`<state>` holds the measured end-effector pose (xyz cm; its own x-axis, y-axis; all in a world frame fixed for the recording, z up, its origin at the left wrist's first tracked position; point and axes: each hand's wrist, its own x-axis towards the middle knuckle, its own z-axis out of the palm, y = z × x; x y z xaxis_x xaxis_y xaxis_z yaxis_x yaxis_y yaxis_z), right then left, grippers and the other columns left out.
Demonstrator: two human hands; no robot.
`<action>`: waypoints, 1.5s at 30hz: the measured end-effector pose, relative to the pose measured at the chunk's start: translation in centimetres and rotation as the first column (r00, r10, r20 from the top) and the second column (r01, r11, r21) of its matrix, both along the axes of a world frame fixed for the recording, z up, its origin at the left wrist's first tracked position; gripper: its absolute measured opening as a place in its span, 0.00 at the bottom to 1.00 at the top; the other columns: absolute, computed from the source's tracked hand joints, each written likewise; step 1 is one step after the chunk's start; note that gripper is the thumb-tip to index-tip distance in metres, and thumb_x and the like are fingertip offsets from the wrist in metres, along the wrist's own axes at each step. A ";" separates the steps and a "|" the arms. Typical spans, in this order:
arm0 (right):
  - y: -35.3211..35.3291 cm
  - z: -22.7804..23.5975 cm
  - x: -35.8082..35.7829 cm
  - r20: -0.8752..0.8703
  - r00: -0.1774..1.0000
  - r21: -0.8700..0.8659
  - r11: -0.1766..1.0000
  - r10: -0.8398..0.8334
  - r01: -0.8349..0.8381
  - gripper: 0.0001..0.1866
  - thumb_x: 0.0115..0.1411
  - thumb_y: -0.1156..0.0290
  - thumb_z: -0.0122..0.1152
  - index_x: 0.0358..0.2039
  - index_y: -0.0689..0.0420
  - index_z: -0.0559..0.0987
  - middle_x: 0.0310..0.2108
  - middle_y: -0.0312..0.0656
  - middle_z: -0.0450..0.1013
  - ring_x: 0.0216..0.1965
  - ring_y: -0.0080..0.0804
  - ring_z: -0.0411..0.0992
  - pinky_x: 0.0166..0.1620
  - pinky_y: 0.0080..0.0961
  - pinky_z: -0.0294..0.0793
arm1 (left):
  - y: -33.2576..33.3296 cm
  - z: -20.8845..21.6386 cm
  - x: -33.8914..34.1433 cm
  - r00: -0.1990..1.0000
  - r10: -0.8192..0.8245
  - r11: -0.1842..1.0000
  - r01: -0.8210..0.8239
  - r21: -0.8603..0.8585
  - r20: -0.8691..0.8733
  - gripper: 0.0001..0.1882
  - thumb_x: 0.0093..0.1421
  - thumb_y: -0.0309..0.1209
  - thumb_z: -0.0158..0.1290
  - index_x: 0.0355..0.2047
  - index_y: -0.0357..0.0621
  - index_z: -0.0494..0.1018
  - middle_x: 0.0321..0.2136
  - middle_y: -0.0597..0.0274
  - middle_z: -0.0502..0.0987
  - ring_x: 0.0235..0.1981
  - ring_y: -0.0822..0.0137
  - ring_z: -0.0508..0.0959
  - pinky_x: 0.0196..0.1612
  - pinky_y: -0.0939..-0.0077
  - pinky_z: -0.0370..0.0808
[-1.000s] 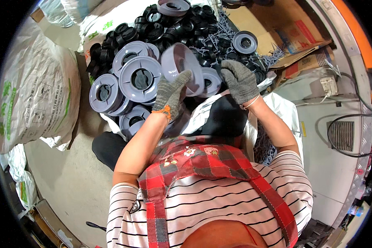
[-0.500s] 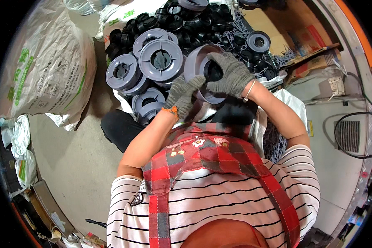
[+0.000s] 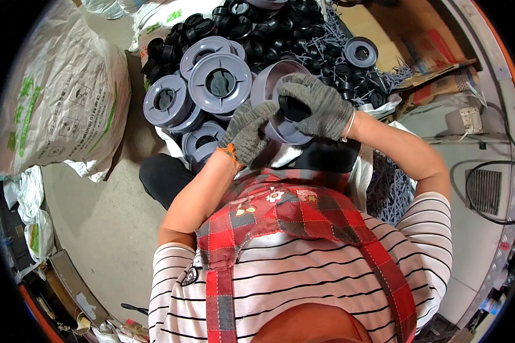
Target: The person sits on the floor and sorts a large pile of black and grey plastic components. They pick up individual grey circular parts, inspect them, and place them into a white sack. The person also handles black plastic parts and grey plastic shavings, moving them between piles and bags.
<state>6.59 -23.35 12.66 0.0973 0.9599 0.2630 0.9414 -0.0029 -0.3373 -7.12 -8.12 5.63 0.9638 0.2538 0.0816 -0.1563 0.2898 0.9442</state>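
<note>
My left hand (image 3: 246, 134), in a grey knit glove, is closed on the near left rim of a round grey plastic part (image 3: 262, 87), which is tilted with its hollow side showing. In my gloved right hand (image 3: 325, 108), fingers and thumb wrap a black ring-shaped cap (image 3: 293, 108) at the grey part's opening. Whether the cap is seated in it or just held there, I cannot tell. Just left of my hands lie several grey flanged parts (image 3: 202, 96) with black caps in their centres, stacked on each other.
Black caps (image 3: 243, 31) lie heaped beyond my hands, with small grey pins (image 3: 326, 44) scattered at their right. Another grey flanged part (image 3: 360, 52) sits on that heap. A large white woven sack (image 3: 68, 103) stands at left, cardboard (image 3: 435, 54) at far right. More pins (image 3: 388, 191) fill a bag by my right side.
My right hand has turned slightly and shifted a little right with the black cap, its elbow swinging outward. My left hand keeps hold of the grey part. The view has shifted slightly.
</note>
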 end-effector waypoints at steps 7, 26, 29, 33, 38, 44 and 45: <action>0.8 -0.1 1.4 0.072 0.953 -0.085 0.954 0.295 -0.289 0.33 0.38 0.72 0.62 0.50 0.57 0.67 0.51 0.51 0.62 0.55 0.48 0.60 0.57 0.39 0.60 | 1.7 4.7 -0.6 0.932 -0.254 0.847 0.086 -0.525 -0.257 0.13 0.54 0.28 0.53 0.40 0.42 0.71 0.34 0.63 0.75 0.33 0.71 0.77 0.35 0.76 0.76; 2.9 -2.2 2.7 -0.266 0.949 -0.088 0.985 -0.168 0.149 0.34 0.41 0.57 0.66 0.48 0.58 0.68 0.40 0.49 0.70 0.41 0.44 0.70 0.42 0.34 0.71 | 0.2 3.4 1.0 0.958 0.004 0.969 -0.075 -0.235 -0.288 0.19 0.53 0.29 0.55 0.45 0.36 0.69 0.37 0.57 0.76 0.39 0.69 0.75 0.38 0.78 0.73; 2.7 -3.0 3.4 -0.631 0.665 -0.389 0.905 -0.399 0.173 0.32 0.44 0.53 0.64 0.47 0.59 0.69 0.39 0.47 0.70 0.39 0.38 0.69 0.38 0.31 0.71 | -0.3 2.9 1.3 0.992 0.058 0.995 -0.067 -0.080 -0.112 0.19 0.54 0.28 0.55 0.46 0.36 0.68 0.37 0.58 0.75 0.38 0.70 0.75 0.37 0.77 0.73; 2.7 -1.6 2.8 -0.581 0.674 -0.395 0.882 -0.456 0.256 0.26 0.52 0.47 0.58 0.35 0.59 0.74 0.25 0.38 0.73 0.22 0.23 0.71 0.21 0.19 0.69 | -0.2 3.6 1.3 0.983 0.071 0.988 -0.093 -0.127 -0.169 0.24 0.51 0.29 0.57 0.48 0.36 0.65 0.39 0.58 0.74 0.37 0.69 0.74 0.38 0.75 0.73; 1.9 -1.9 4.1 -0.712 0.217 -0.641 0.744 -0.668 0.187 0.25 0.53 0.45 0.54 0.31 0.59 0.77 0.30 0.50 0.75 0.30 0.40 0.74 0.28 0.29 0.72 | -0.2 2.9 0.6 0.993 0.100 0.936 -0.071 0.346 -0.064 0.36 0.49 0.29 0.58 0.57 0.38 0.56 0.44 0.51 0.72 0.41 0.65 0.74 0.45 0.72 0.71; -1.8 -12.7 15.5 0.068 0.693 -0.552 0.552 -0.717 0.625 0.42 0.49 0.38 0.51 0.52 0.63 0.66 0.48 0.58 0.67 0.50 0.48 0.67 0.53 0.34 0.65 | -0.3 -1.7 0.0 0.969 -0.233 0.130 0.116 0.985 -0.083 0.42 0.42 0.34 0.60 0.59 0.45 0.56 0.57 0.48 0.59 0.60 0.50 0.56 0.63 0.57 0.48; -2.1 -14.9 16.4 0.090 0.683 -0.577 0.521 -0.725 0.629 0.44 0.48 0.37 0.52 0.53 0.64 0.65 0.49 0.58 0.66 0.51 0.48 0.66 0.53 0.33 0.64 | -0.5 -2.6 -0.2 0.936 -0.293 -0.004 0.205 0.979 -0.197 0.41 0.44 0.40 0.59 0.58 0.45 0.57 0.57 0.50 0.59 0.60 0.51 0.58 0.62 0.57 0.50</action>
<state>23.03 -25.43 -2.21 0.7678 0.5480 -0.3320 0.5155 -0.8361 -0.1877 -7.28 -8.64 3.06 0.9301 -0.3617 0.0631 -0.3587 -0.8581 0.3674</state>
